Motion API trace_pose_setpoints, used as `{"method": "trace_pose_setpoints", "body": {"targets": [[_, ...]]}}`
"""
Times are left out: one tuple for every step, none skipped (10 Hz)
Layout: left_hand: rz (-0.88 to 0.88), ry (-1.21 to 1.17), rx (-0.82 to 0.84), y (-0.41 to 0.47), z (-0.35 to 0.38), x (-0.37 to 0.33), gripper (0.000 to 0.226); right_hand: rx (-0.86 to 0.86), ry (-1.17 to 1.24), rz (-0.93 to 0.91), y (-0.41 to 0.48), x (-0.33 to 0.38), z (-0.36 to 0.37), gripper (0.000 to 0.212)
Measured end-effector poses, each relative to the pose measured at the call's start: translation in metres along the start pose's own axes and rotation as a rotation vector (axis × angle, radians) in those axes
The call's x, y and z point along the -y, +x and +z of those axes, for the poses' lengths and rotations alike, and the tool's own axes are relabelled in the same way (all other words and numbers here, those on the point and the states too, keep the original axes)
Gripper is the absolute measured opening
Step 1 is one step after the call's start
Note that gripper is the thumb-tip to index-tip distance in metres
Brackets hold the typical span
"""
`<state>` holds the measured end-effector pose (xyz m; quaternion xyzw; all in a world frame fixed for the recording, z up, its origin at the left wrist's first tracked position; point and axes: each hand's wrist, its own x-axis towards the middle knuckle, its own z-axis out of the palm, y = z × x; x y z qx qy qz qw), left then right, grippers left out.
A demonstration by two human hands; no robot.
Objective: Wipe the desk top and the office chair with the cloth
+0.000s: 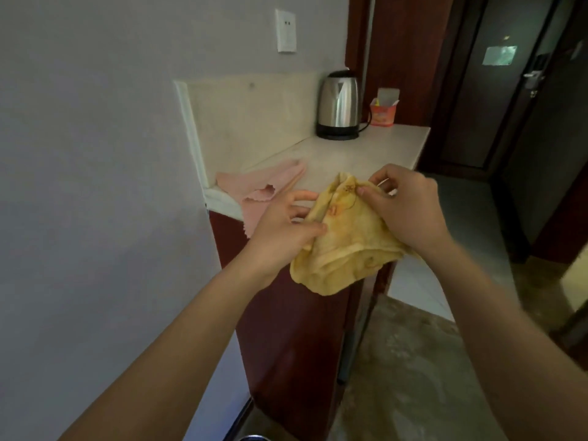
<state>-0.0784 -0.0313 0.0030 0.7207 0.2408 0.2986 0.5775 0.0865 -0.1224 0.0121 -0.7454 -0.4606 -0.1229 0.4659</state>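
Only two arms in view. Left forearm (178,329) and right forearm (499,316) are bare skin from the lower frame edge to the wrist. Left grip (280,232) and right grip (409,211) are bare hands. Nails (322,228) look short and plain, but the frame is soft there, so not certain.

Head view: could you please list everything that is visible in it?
desk top: one, cream, against the wall
yellow cloth: one, yellow, held before the desk top
pink cloth: one, pink, desk top's left end, overhanging
kettle: one, steel and black, back of desk top
box: one, orange, right of kettle
wall plate: one, white, above desk top
door: one, dark, far right
left hand: one, holds yellow cloth
right hand: one, pinches yellow cloth
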Motion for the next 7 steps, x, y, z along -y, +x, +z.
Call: {"method": "trace_pose_setpoints", "body": {"targets": [[0.014, 0.070, -0.121, 0.046, 0.006, -0.004, 0.042, 0.055, 0.004, -0.080, 0.054, -0.026, 0.022, 0.016], [0.008, 0.226, -0.291, 0.090, 0.014, 0.000, 0.042, 0.143, -0.010, -0.145, 0.099, -0.050, 0.050, 0.017], [-0.017, 0.408, -0.412, 0.115, 0.022, 0.010, 0.040, 0.234, -0.073, -0.203, 0.121, -0.073, 0.073, 0.018], [-0.034, 0.565, -0.405, 0.120, 0.031, 0.026, 0.046, 0.302, -0.190, -0.282, 0.128, -0.095, 0.086, 0.024], [-0.069, 0.653, -0.434, 0.111, 0.037, 0.031, 0.045, 0.291, -0.248, -0.376, 0.128, -0.100, 0.086, 0.034], [-0.032, 0.772, -0.528, 0.089, 0.037, 0.026, 0.039, 0.240, -0.189, -0.525, 0.124, -0.082, 0.078, 0.036], [-0.019, 0.770, -0.655, 0.056, 0.032, 0.014, 0.033, 0.343, -0.067, -0.592, 0.111, -0.048, 0.067, 0.033]]}}
